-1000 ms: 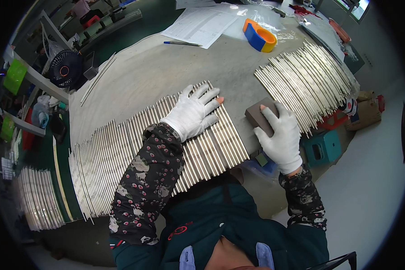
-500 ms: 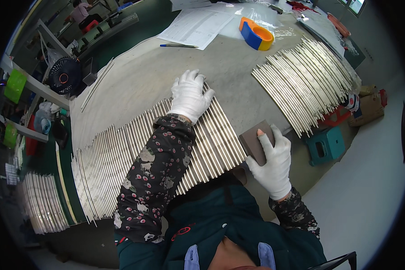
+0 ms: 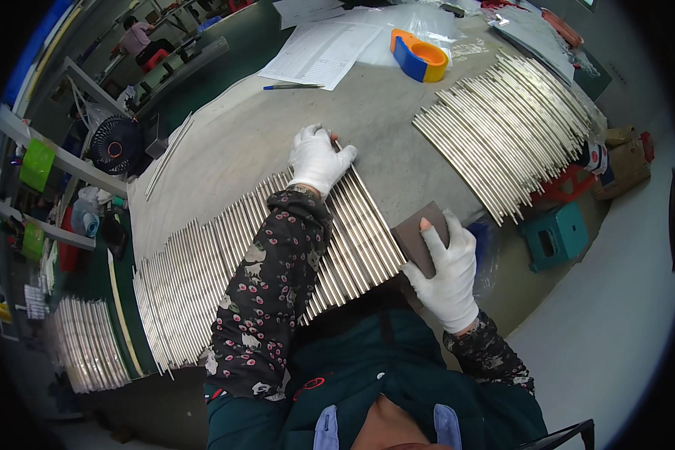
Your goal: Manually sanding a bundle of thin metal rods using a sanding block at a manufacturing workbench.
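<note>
A row of thin, shiny metal rods [image 3: 195, 274] lies side by side on the table in front of me. My left hand [image 3: 319, 159], in a white glove with one fingertip bare, is curled over the far ends of the rods near the row's right end. Its palm hides what exactly the fingers hold. A brown sanding block [image 3: 420, 236] is gripped in my gloved right hand [image 3: 451, 274], thumb and fingers around it. The block stands at the right edge of the row, against or very near the last rod.
Another batch of rods [image 3: 506, 135] lies at the right, and a wrapped bundle [image 3: 90, 345] at the far left. Towards the back are a tape dispenser [image 3: 420, 56], paper sheets [image 3: 322, 52] and a pen [image 3: 292, 86]. A teal stool [image 3: 555, 236] stands beside the table.
My left fingers have drawn in from a more spread pose at the rods' far ends. My right hand and the block stay at the row's right edge; the view has shifted slightly.
</note>
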Demonstrator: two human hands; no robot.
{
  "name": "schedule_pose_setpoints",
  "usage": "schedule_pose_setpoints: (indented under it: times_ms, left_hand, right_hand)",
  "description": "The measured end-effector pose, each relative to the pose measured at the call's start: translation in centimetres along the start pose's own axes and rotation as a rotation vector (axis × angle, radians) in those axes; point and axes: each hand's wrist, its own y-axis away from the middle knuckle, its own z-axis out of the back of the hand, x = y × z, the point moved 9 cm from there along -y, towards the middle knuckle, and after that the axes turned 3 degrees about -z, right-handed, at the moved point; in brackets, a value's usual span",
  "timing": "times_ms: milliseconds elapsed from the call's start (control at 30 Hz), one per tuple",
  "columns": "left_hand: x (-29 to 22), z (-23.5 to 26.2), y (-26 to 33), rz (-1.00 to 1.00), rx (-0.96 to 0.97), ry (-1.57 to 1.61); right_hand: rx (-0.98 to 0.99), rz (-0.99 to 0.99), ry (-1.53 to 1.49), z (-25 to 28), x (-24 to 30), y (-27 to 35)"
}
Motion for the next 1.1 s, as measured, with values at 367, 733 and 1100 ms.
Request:
schedule_pose_setpoints:
  times_ms: [367,733,1100]
  left_hand:
    - [-1.3,-0.3,2.7,0.441,0.078,1.263]
    - [-1.6,-1.8,3.8,0.302,0.117,1.340]
    - [-2.2,-1.6,3.8,0.278,0.113,1.421]
  right_hand:
    - [-0.078,0.041,-0.013,-0.4,-0.4,0.7]
    - [-0.050,0.017,-0.053,0.9,-0.1,-0.9]
    - [0.037,-0.103,0.237,0.9,1.2,-5.9]
